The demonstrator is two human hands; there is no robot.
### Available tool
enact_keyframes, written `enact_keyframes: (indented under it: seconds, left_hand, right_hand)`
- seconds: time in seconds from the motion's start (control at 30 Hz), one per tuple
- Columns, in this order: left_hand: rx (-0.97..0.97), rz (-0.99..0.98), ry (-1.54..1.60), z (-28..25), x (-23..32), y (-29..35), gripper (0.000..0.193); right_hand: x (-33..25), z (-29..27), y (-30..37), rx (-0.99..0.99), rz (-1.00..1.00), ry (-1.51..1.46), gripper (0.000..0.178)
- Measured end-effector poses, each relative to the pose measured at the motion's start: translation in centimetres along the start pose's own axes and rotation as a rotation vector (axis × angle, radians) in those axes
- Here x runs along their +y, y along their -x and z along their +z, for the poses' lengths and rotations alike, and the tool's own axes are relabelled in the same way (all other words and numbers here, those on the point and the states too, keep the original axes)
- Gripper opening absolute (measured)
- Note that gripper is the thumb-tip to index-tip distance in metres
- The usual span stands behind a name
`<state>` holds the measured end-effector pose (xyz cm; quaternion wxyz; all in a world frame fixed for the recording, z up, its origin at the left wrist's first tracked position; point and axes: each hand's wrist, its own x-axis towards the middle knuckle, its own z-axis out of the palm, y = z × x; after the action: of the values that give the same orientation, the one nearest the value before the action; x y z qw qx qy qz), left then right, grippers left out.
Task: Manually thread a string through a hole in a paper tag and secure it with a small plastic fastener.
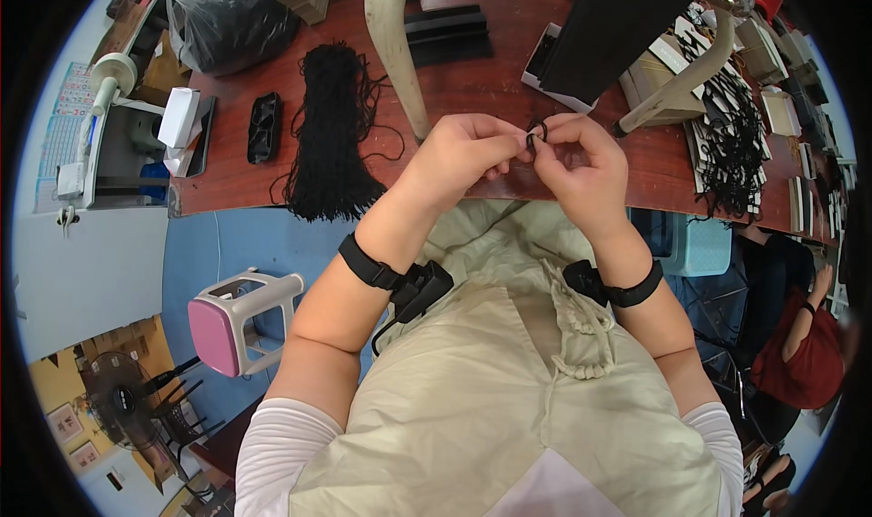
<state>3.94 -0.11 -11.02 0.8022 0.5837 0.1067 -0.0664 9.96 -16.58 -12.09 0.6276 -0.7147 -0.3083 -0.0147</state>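
Note:
Over the table's near edge, my left hand (461, 158) and my right hand (586, 163) meet, thumbs and forefingers pinched. A short loop of thin black cord (543, 128) runs between the two sets of fingertips. Its ends are hidden in the fingers. Left of my left hand, a thick bundle of black cords (331, 131) lies lengthwise on the dark red table (222, 183), with a few loose strands trailing out. On the right are more black cords (734, 158), heaped over pale cards.
A small black tray (264, 128) and a plastic bag with dark contents (227, 22) are on the left. Pale curved legs (396, 54) and a black upright panel (618, 31) stand beyond my hands. A pink-topped stool (213, 337) is below left. Someone in red (799, 362) sits at right.

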Motion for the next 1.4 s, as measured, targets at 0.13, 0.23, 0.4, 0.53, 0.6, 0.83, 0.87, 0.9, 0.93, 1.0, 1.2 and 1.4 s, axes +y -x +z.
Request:
enact_keyframes:
  seconds: [0.13, 0.23, 0.4, 0.53, 0.6, 0.83, 0.87, 0.9, 0.93, 1.0, 1.2, 1.4]
  left_hand:
    - [0.022, 0.001, -0.022, -0.1, 0.0, 0.0, 0.019]
    - [0.073, 0.039, -0.121, 0.0, 0.2, 0.4, 0.016]
    - [0.147, 0.143, -0.332, -0.1, 0.5, 1.0, 0.015]
    - [0.111, 0.182, -0.303, 0.1, 0.8, 1.3, 0.016]
    - [0.098, 0.192, -0.310, 0.3, 1.0, 1.4, 0.016]
    - [0.105, 0.190, -0.414, 0.1, 0.8, 1.6, 0.015]
    - [0.095, 0.179, -0.415, 0.1, 0.8, 1.6, 0.015]
    - [0.094, 0.178, -0.415, 0.1, 1.0, 1.6, 0.015]
    - [0.084, 0.143, -0.450, 0.1, 1.3, 1.8, 0.013]
    - [0.072, 0.112, -0.486, 0.3, 1.5, 1.9, 0.011]
    - [0.042, 0.086, -0.443, 0.3, 1.4, 1.8, 0.011]
    - [-0.013, 0.016, -0.350, 0.7, 1.4, 2.0, 0.014]
  right_hand:
    - [0.6, 0.2, 0.1, 0.001, 0.046, -0.180, 0.010]
    - [-0.2, -0.1, -0.3, -0.016, 0.312, -0.407, 0.013]
    - [0.7, -1.9, -0.4, 0.000, 0.216, -0.017, 0.016]
    - [-2.2, -2.2, -1.3, -0.336, 0.432, -0.396, 0.020]
    - [-2.8, -2.4, -1.7, -0.418, 0.625, -0.517, 0.020]
    - [-1.6, -3.3, -1.8, -0.473, 0.685, -0.423, 0.010]
    - [-1.8, -3.3, -1.9, -0.485, 0.661, -0.350, 0.008]
    - [-1.9, -3.1, -1.9, -0.484, 0.662, -0.350, 0.008]
    - [-2.1, -2.9, -1.8, -0.454, 0.632, -0.319, 0.007]
    - [-2.3, -2.9, -1.7, -0.421, 0.599, -0.286, 0.007]
    - [-2.1, -3.2, -1.6, -0.378, 0.523, -0.118, 0.010]
    - [-2.2, -3.1, -1.2, -0.371, 0.522, -0.135, 0.010]
